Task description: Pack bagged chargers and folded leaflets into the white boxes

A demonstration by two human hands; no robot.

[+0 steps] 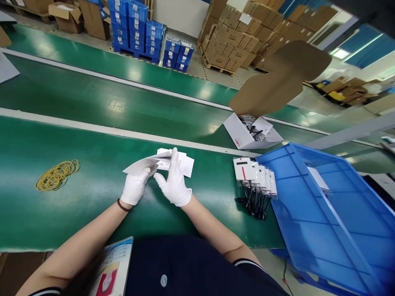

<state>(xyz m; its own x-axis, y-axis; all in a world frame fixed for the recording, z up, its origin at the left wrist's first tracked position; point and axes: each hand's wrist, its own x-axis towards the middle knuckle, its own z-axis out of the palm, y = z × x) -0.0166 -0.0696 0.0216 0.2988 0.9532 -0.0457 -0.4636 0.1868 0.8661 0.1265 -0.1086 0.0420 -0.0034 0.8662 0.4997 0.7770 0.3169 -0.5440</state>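
The leaflet [138, 165] is gripped by the bent fingers of the left hand [135, 187] above the bench [92, 205]; the right hand [174, 185] is held with thumb and fingers spread, any grip being unclear. Handling seems unfinished: slips [187, 166] are left loose just beyond, while packs [261, 179] are already lined up.

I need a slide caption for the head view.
White-gloved left hand holds thin white paper; white-gloved right hand beside it, over a glossy green table.

Rubber bands [57, 175] left on a table [27, 218], papers [187, 165] mid-table, packets [242, 169] right — tub [308, 222] just beside them, box [238, 132] behind
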